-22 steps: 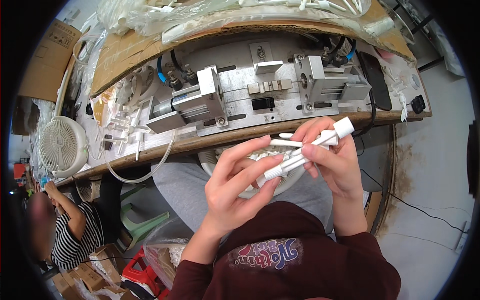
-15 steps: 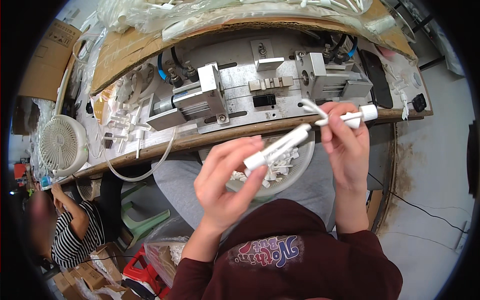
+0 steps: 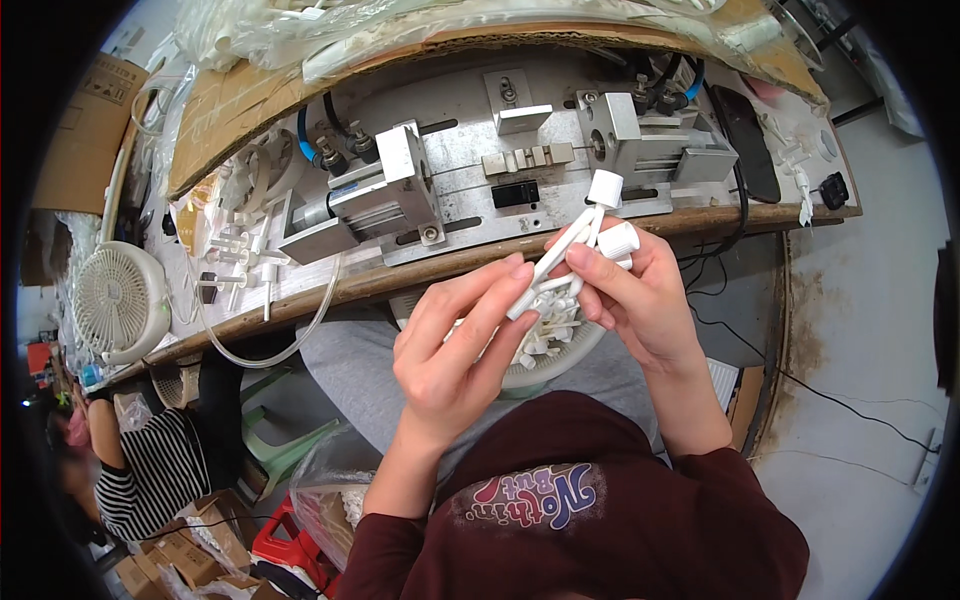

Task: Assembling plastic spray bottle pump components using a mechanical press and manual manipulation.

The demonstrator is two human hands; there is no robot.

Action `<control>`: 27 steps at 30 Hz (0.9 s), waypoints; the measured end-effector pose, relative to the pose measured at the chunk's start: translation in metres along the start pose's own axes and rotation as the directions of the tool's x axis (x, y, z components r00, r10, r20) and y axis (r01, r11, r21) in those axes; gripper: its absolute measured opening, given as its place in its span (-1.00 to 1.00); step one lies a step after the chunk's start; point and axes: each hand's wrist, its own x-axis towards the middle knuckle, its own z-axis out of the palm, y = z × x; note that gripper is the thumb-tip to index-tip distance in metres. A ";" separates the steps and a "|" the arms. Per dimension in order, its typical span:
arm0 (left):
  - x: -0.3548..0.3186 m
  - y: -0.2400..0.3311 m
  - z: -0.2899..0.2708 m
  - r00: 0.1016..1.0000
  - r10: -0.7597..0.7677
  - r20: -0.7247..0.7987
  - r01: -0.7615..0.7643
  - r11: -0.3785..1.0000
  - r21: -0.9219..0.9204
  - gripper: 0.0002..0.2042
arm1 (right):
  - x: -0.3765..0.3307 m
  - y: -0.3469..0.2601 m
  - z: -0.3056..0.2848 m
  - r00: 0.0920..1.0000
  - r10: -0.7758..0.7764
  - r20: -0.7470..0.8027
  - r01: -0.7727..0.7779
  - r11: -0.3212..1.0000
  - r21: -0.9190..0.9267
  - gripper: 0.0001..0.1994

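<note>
Between my two hands are slim white plastic tubes with ribbed caps. My left hand (image 3: 445,345) is closed, thumb and fingers pinching the lower end of one capped white tube (image 3: 562,250), whose cap points up toward the bench. My right hand (image 3: 652,305) is closed around a second capped white piece (image 3: 618,240) and touches the first tube; its grip partly hides how many pieces it holds. Below both hands, a pale round basin (image 3: 575,365) on my lap holds many small white plastic parts (image 3: 545,335).
Ahead on the wooden bench stands a metal clamping fixture (image 3: 515,185) with two cylinders. A dark phone (image 3: 745,145) lies to its right. Leftward are loose white parts (image 3: 235,260), clear tubing (image 3: 325,310) and a fan (image 3: 122,300). A person in a striped top (image 3: 150,470) sits far left.
My hands have come together, the right one moving left and down. The left hand's tube now has its cap at the far end, where before the cap was in the fingers.
</note>
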 end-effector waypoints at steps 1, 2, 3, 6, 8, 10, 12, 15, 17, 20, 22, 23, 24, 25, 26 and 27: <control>0.001 -0.001 0.000 1.000 -0.002 0.023 0.002 1.000 -0.023 -0.60 | 0.000 0.000 0.000 1.000 -0.011 -0.022 0.010 0.999 -0.046 -0.78; 0.001 -0.002 -0.001 0.999 -0.001 0.042 0.002 1.000 -0.027 -0.60 | 0.000 0.001 0.000 1.000 -0.010 -0.019 0.010 0.999 -0.048 -0.78; 0.001 -0.002 -0.002 0.998 0.000 0.062 0.002 1.000 -0.031 -0.59 | 0.000 0.002 0.000 1.000 -0.010 -0.016 0.009 0.999 -0.050 -0.78; 0.006 -0.003 -0.006 0.999 0.027 0.043 -0.026 0.999 -0.025 -0.60 | 0.000 0.000 -0.002 0.998 -0.050 -0.048 0.046 0.996 -0.073 -0.79; 0.016 -0.002 -0.007 0.999 0.044 0.021 -0.043 0.998 -0.043 -0.59 | 0.001 -0.003 -0.007 0.994 -0.088 -0.070 0.085 0.995 -0.054 -0.83; 0.019 -0.003 -0.006 1.000 -0.025 0.006 0.025 0.999 -0.043 -0.59 | 0.001 -0.006 -0.010 0.988 -0.124 -0.097 0.120 0.992 -0.043 -0.82; 0.022 -0.009 0.003 0.998 -0.046 -0.044 0.046 0.999 -0.018 -0.63 | 0.000 -0.006 -0.012 0.977 -0.165 -0.136 0.158 0.985 -0.063 -0.81; 0.029 -0.013 0.014 0.998 -0.058 -0.032 0.061 0.991 0.117 -0.64 | -0.003 -0.008 -0.015 0.940 -0.265 -0.214 0.218 0.951 -0.221 -0.82; 0.031 -0.024 0.018 0.999 0.031 0.034 -0.038 0.967 0.252 -0.70 | -0.008 -0.012 -0.021 0.916 -0.307 -0.259 0.237 0.934 -0.269 -0.82; 0.032 -0.032 0.020 0.982 0.108 0.152 -0.158 0.916 0.368 -0.73 | -0.016 -0.018 -0.037 0.877 -0.372 -0.302 0.289 0.914 -0.286 -0.82; 0.033 -0.026 0.021 0.980 0.057 0.189 -0.135 0.893 0.429 -0.73 | -0.020 -0.021 -0.042 0.875 -0.368 -0.314 0.280 0.915 -0.292 -0.83; 0.034 -0.023 0.021 0.978 0.030 0.207 -0.124 0.882 0.455 -0.73 | -0.023 -0.022 -0.042 0.876 -0.365 -0.314 0.274 0.914 -0.299 -0.83; 0.038 -0.025 0.021 0.979 0.052 0.198 -0.139 0.877 0.460 -0.74 | -0.025 -0.024 -0.040 0.883 -0.359 -0.302 0.266 0.914 -0.307 -0.83; 0.041 -0.025 0.019 0.977 0.047 0.206 -0.138 0.881 0.453 -0.75 | -0.026 -0.025 -0.038 0.890 -0.352 -0.290 0.258 0.913 -0.316 -0.83; 0.044 -0.025 0.018 0.976 0.042 0.216 -0.136 0.885 0.446 -0.76 | -0.026 -0.025 -0.038 0.897 -0.344 -0.279 0.250 0.912 -0.324 -0.84; 0.045 -0.025 0.018 0.974 0.037 0.225 -0.135 0.889 0.438 -0.76 | -0.026 -0.026 -0.039 0.905 -0.332 -0.265 0.244 0.916 -0.318 -0.84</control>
